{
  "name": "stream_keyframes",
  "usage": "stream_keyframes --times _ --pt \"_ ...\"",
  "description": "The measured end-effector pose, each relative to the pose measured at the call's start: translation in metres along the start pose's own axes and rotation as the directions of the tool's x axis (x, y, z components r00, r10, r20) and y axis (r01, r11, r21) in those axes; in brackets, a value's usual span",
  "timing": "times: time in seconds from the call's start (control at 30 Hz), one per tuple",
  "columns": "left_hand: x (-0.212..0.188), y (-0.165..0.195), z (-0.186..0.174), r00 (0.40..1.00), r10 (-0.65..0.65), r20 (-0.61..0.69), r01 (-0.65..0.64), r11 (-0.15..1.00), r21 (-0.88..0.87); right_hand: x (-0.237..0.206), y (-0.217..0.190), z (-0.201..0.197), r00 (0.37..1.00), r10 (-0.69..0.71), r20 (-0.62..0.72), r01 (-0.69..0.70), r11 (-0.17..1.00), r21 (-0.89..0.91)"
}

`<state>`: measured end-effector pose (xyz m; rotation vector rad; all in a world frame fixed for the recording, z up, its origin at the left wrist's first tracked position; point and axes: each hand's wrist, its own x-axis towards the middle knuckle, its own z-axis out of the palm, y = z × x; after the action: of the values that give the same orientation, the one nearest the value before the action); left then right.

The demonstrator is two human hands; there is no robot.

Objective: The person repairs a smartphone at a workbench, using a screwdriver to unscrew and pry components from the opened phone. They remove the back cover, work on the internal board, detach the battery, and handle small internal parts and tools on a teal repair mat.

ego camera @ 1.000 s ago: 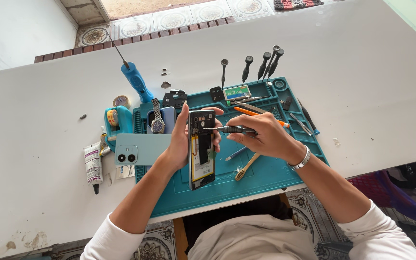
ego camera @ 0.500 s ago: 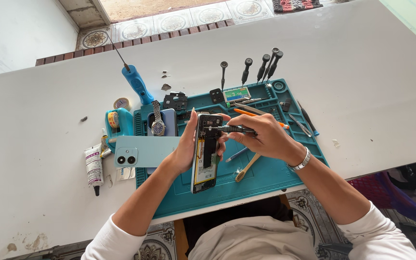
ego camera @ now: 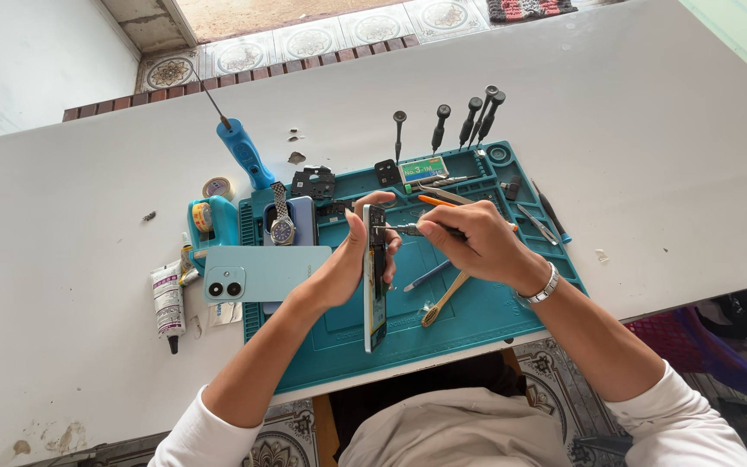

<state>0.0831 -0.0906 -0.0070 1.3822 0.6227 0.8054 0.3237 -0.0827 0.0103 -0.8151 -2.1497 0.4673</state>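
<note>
**Phone propped on edge while a fine tool works at its top**

The left hand (ego camera: 345, 264) stands an opened phone (ego camera: 375, 285) on its long edge on the teal mat (ego camera: 469, 316), fingers curled around the upper end and thumb pressed to the near face. Held this way, the open inner side faces right, where the other hand can reach it, and the mat under the lower edge keeps it from sliding.

The right hand (ego camera: 477, 242) is closed in a pinch on a thin metal tool (ego camera: 408, 230), its tip touching the phone near the top. The wrist sits low above the mat, which looks like a way to steady such small work.

The phone's pale blue back cover (ego camera: 261, 272) lies flat just left of the mat's front corner, set aside but near. A wristwatch (ego camera: 282, 220) rests on a small holder behind it. Four small screwdrivers (ego camera: 464, 121) stand upright along the mat's far rim, each easy to pick out. A blue-handled screwdriver (ego camera: 244, 151) lies on the white surface (ego camera: 650, 130) beyond, near a tape roll (ego camera: 215, 188). A glue tube (ego camera: 166, 298) lies at the far left. A brush (ego camera: 443, 301) and a blue pen-like tool (ego camera: 430, 275) lie on the mat under the right hand, within quick reach.
</note>
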Motion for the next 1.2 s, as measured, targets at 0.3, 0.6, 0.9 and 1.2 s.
stream_keyframes --times 0.3,0.6,0.9,1.2 --pt "0.003 -0.010 -0.007 1.000 0.022 -0.008 -0.021 0.995 0.101 0.007 -0.013 0.002 0.994 -0.084 -0.070 0.083 0.996 -0.007" --pt "0.006 -0.015 -0.008 0.990 0.124 -0.068 -0.131 0.986 -0.101 0.001 -0.009 0.001 0.980 -0.110 -0.169 0.118 0.992 0.039" --pt "0.004 0.004 -0.036 0.795 0.340 -0.502 -0.542 0.769 -0.338 0.004 0.002 0.002 0.987 0.092 0.135 -0.085 0.995 -0.057" --pt "-0.002 0.016 -0.032 0.777 0.394 -0.490 -0.577 0.758 -0.305 0.005 -0.003 0.000 0.949 0.313 0.040 -0.314 0.947 0.058"
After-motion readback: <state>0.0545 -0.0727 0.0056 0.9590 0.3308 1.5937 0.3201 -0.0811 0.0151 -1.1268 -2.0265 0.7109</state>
